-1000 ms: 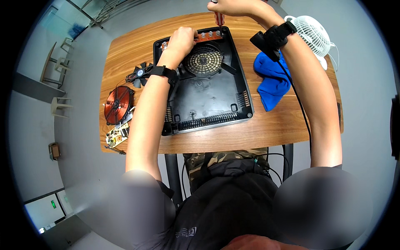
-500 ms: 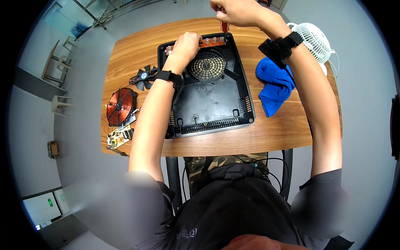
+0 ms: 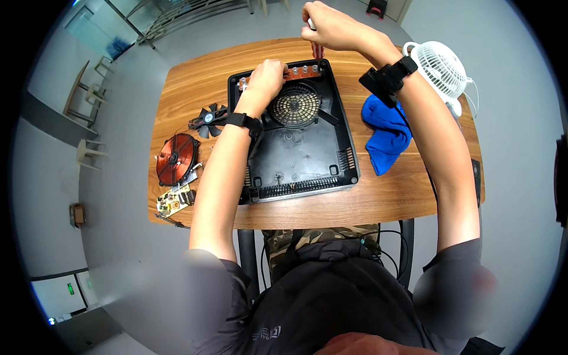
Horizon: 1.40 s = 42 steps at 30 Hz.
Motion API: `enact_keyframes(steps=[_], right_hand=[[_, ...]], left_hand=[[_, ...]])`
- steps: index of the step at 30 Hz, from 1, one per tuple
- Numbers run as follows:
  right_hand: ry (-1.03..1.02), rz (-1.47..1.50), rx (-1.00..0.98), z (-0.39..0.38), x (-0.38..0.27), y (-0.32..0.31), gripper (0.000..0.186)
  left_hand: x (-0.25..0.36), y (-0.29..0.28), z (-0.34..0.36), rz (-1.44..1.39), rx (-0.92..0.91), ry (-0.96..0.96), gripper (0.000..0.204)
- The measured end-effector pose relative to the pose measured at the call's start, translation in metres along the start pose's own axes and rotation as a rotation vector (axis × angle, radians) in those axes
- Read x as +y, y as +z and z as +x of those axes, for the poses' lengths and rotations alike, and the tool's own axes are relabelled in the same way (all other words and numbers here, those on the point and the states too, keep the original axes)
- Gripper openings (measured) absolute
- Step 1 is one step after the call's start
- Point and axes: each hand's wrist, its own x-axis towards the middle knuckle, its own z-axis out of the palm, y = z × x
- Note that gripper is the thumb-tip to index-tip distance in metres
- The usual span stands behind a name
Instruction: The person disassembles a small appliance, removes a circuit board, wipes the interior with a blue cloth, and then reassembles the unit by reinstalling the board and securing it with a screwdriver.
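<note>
My right hand (image 3: 325,26) grips a red-and-white screwdriver (image 3: 318,51), which stands upright over the top right end of an orange-brown board strip (image 3: 304,72) with small round clear parts. The strip lies along the far edge of an open black plastic appliance housing (image 3: 287,157), which has a round vent grille (image 3: 294,105). My left hand (image 3: 267,80) is closed at the strip's left part, its fingertips on or beside the strip; whether they pinch it is hidden.
On the wooden table (image 3: 195,77), a black fan (image 3: 208,120), a round copper coil (image 3: 176,158) and a circuit board (image 3: 171,202) lie at the left. A blue cloth (image 3: 384,136) and a white fan (image 3: 436,68) are at the right. A chair (image 3: 89,152) stands beyond.
The table, housing and both hands sit somewhat lower in the picture than a second ago. My right hand stays on the screwdriver at the same corner; my left hand stays at the strip.
</note>
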Motion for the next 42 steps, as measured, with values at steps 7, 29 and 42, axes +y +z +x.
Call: enact_keyframes(steps=[7, 29, 42], right_hand=[[0.377, -0.419, -0.324, 0.003, -0.004, -0.019, 0.027], [0.296, -0.339, -0.073, -0.010, -0.009, -0.015, 0.039], [0.288, -0.008, -0.178, -0.006, -0.029, -0.021, 0.038]], left_hand=[[0.000, 0.002, 0.000, -0.013, 0.010, -0.021, 0.027], [0.000, 0.002, 0.001, 0.004, 0.014, -0.031, 0.028], [0.003, 0.000, 0.000, -0.033, 0.011, -0.054, 0.025]])
